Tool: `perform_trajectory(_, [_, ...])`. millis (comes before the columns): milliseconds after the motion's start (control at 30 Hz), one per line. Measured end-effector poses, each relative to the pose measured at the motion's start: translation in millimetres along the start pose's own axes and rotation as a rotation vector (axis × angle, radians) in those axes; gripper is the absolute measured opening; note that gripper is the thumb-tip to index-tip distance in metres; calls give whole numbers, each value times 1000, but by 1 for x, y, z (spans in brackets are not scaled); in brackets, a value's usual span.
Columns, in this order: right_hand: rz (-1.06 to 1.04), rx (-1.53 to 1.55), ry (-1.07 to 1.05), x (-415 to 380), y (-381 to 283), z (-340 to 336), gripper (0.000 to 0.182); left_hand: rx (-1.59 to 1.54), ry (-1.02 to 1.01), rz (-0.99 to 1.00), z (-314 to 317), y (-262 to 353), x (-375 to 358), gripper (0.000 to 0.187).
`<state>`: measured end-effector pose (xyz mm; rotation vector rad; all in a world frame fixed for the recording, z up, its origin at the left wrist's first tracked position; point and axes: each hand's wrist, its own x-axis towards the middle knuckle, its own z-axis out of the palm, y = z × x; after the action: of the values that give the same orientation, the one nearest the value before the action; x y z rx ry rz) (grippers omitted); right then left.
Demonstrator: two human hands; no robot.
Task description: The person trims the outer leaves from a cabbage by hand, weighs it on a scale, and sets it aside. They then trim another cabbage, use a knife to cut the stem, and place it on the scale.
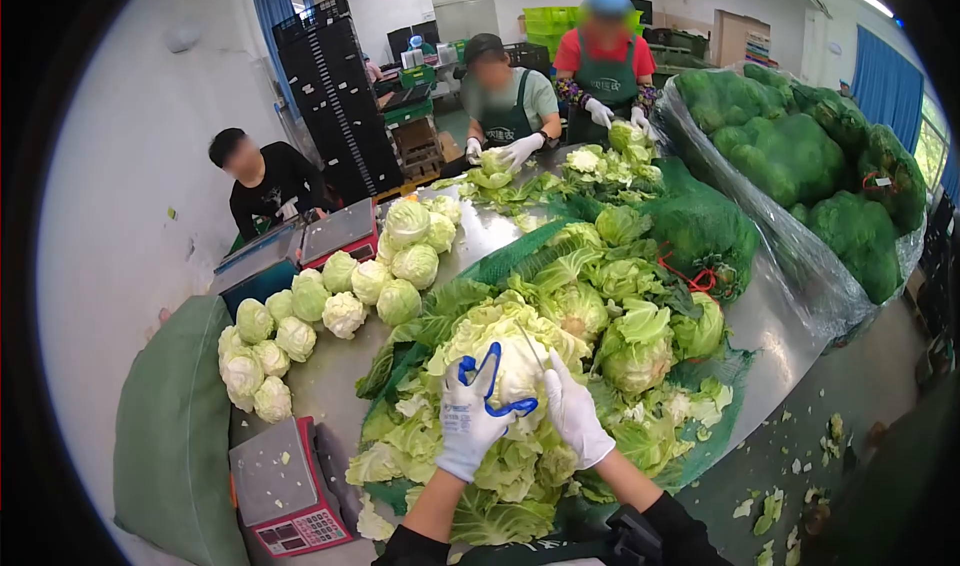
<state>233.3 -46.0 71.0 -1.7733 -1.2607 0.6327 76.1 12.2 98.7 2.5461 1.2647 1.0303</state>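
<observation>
At the lower centre of the frame both gloved hands rest on one head of cabbage (515,361) that sits on top of a heap of loose green leaves (470,466). The left hand (468,421), in a white glove with blue marking, has its fingers curled against the near left side of the head, gripping it. The right hand (572,413), in a plain white glove, presses on the right side of the same head with fingers bent around what looks like a thin knife (530,349) — the blade is too small to make out clearly. Just right of this head lie more untrimmed cabbages (635,341) on green netting (700,231). To the left of the frame's centre a row of trimmed pale cabbages (345,301) lies along the steel table (480,231). At the lower left stands a red scale (285,486), beside a green sack (175,426). At the upper right a large clear bag (800,156) bulges with cabbages. At the top centre two people in green aprons — both white-gloved — handle cabbage leaves at the far end, and a third person in black stands at the upper left
</observation>
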Motion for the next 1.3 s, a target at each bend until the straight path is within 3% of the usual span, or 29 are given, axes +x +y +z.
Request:
perform_trajectory(200, [33, -230, 49, 7, -2, 8, 54, 67, -4, 7, 7, 4, -3, 92])
perform_trajectory(333, [10, -143, 181, 33, 14, 12, 36, 93, 59, 5, 11, 6, -10, 93])
perform_trajectory(433, [-85, -118, 281, 50, 20, 5, 42, -99, 45, -77, 6, -10, -15, 93])
perform_trajectory(467, [14, -156, 236, 62, 26, 3, 45, -99, 52, -82, 4, -14, -18, 93])
perform_trajectory(567, [38, -101, 156, 77, 29, 1, 48, -280, 60, -113, -6, -27, -28, 80])
perform_trajectory(633, [-91, -74, 118, 81, 30, 1, 52, -280, 70, -125, -15, -37, -29, 76])
perform_trajectory(800, [-129, -236, 74, 53, -6, 13, 63, -93, 8, -175, -13, -20, 0, 68])
perform_trajectory(933, [-34, -320, 67, 49, -17, 23, 73, 12, -124, -172, -4, -20, -2, 81])
perform_trajectory(1000, [-163, -339, 187, 57, -6, 29, 72, -11, -120, -146, 6, -29, -14, 81])
perform_trajectory(1033, [-151, -377, 156, 63, -2, 34, 84, -6, -115, -111, 7, -28, -19, 80])
perform_trajectory(1133, [-183, -473, 146, 80, 6, 42, 92, -32, -125, -69, 8, -31, -34, 82])
perform_trajectory(1200, [-236, -418, 164, 87, 5, 39, 94, -250, -46, -37, 5, -39, -43, 85])
perform_trajectory(1300, [-141, -392, 59, 78, -18, 29, 86, -265, -108, -86, 0, -50, -55, 91])
